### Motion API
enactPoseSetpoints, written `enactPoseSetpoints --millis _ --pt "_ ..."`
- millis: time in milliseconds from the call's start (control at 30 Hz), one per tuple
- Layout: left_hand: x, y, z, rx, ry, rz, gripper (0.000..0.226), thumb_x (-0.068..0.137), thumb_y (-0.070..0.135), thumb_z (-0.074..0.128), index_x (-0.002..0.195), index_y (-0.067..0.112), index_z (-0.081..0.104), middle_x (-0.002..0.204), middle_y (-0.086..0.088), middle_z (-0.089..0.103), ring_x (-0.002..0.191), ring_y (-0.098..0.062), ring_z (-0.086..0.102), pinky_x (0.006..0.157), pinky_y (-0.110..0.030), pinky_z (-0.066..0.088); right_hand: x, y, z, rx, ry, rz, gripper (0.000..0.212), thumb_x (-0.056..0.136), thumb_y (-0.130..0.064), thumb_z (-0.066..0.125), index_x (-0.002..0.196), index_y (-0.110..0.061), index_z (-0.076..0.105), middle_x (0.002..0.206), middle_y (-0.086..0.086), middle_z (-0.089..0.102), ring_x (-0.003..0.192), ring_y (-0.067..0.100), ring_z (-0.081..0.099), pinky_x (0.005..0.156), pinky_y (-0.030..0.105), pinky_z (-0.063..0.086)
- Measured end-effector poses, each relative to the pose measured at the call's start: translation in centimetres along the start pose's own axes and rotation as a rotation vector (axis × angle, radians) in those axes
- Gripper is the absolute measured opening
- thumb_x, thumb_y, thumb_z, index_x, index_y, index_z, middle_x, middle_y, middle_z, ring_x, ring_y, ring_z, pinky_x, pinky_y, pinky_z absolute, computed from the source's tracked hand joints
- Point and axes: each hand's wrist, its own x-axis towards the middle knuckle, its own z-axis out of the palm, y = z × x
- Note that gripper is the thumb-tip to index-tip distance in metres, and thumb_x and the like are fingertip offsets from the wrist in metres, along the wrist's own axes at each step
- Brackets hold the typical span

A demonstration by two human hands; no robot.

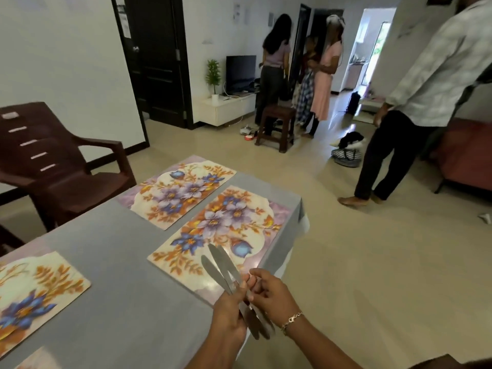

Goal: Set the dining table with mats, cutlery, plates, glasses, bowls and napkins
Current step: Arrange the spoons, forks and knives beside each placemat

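Note:
A bundle of steel table knives [220, 265] fans out above the near corner of a floral place mat [221, 233] on the grey table [127, 275]. My left hand [229, 312] grips the knives around their middle, blades pointing away from me. My right hand [269, 291], with a bracelet at the wrist, pinches the knives just beside the left fingers. A second floral mat [178, 193] lies farther back. A third mat [34, 291] lies at the near left. No plates, glasses, bowls or napkins are in view.
A dark brown plastic chair [61, 161] stands at the table's left side. The table's right edge [295, 235] drops to tiled floor. A person in a pale shirt [415, 102] stands to the right, and others gather by a stool [277, 126] at the back.

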Motion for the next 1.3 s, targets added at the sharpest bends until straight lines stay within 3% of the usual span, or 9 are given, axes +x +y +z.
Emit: enactPoseSetpoints --millis 167,233,300,400,500,600,733,967,1300 --pt "5.0 0.2 3.2 0.075 0.000 0.022 0.020 0.091 0.003 0.051 0.106 -0.007 0.061 0.087 -0.025 0.069 0.065 -0.033 0.068 0.051 -0.034 0.054 4.8 1.0 -3.4 0.174 -0.003 0.058 0.029 0.089 -0.002 0.055 0.099 -0.030 0.054 0.069 -0.003 0.053 0.055 0.007 0.056 0.054 0.019 0.046" --pt "7.6 0.7 4.4 0.069 0.037 0.024 0.018 0.093 0.002 0.050 0.104 -0.008 0.061 0.083 -0.024 0.068 0.062 -0.032 0.066 0.045 -0.033 0.052 7.6 1.8 -4.8 0.170 0.000 0.091 0.028 0.091 0.002 0.049 0.099 -0.024 0.055 0.067 -0.001 0.050 0.045 0.003 0.052 0.047 0.018 0.042" --pt "10.4 1.6 5.4 0.039 0.071 0.022 0.016 0.093 -0.001 0.048 0.106 -0.004 0.059 0.085 -0.017 0.068 0.074 -0.027 0.065 0.053 -0.035 0.053 10.7 2.7 -6.4 0.105 0.026 0.108 0.029 0.091 0.005 0.043 0.094 -0.020 0.057 0.065 -0.003 0.047 0.041 0.000 0.043 0.045 0.015 0.037" --pt "14.9 3.8 6.8 0.018 0.078 0.017 0.024 0.095 0.000 0.047 0.117 0.001 0.054 0.093 -0.011 0.067 0.089 -0.024 0.060 0.069 -0.038 0.047 15.7 3.6 -9.0 -0.048 0.083 0.069 0.017 0.088 -0.005 0.056 0.088 -0.022 0.059 0.070 -0.007 0.056 0.060 0.002 0.051 0.055 0.009 0.038" --pt "18.2 5.6 7.9 -0.015 0.110 0.021 0.016 0.096 0.000 0.045 0.102 0.003 0.059 0.081 -0.009 0.072 0.089 -0.025 0.061 0.072 -0.038 0.048 20.4 4.5 -11.2 -0.260 0.089 0.044 0.018 0.085 -0.007 0.060 0.102 -0.014 0.062 0.089 -0.001 0.064 0.077 0.011 0.058 0.063 0.008 0.039" --pt "20.7 6.9 8.2 -0.032 0.115 0.031 0.015 0.096 0.002 0.045 0.098 0.006 0.060 0.083 -0.010 0.071 0.090 -0.026 0.061 0.070 -0.036 0.052 24.7 5.8 -12.0 -0.420 0.093 0.067 0.028 0.087 -0.006 0.054 0.113 -0.009 0.062 0.106 0.009 0.065 0.097 0.022 0.061 0.077 0.022 0.043" --pt "23.0 7.7 7.9 -0.082 0.165 0.041 0.016 0.095 0.001 0.044 0.098 0.004 0.060 0.072 -0.008 0.073 0.086 -0.026 0.062 0.058 -0.030 0.057 28.7 7.4 -12.0 -0.533 0.054 0.102 0.033 0.090 -0.009 0.052 0.122 -0.009 0.056 0.123 0.007 0.059 0.114 0.024 0.055 0.091 0.024 0.040" --pt "24.4 8.1 7.4 -0.135 0.247 0.062 0.017 0.097 0.003 0.041 0.099 0.003 0.058 0.097 -0.014 0.065 0.090 -0.029 0.060 0.055 -0.029 0.057 32.7 8.3 -11.3 -0.563 -0.014 0.082 0.032 0.092 -0.013 0.051 0.123 -0.012 0.055 0.126 0.005 0.058 0.114 0.020 0.054 0.095 0.021 0.039" --pt "25.2 7.6 7.6 -0.092 0.313 0.074 0.014 0.095 0.005 0.047 0.096 0.008 0.061 0.086 -0.009 0.071 0.087 -0.028 0.064 0.057 -0.029 0.057 34.3 9.4 -10.6 -0.633 -0.100 -0.013 0.034 0.092 -0.024 0.053 0.125 -0.016 0.052 0.125 0.003 0.058 0.111 0.016 0.056 0.089 0.016 0.042"
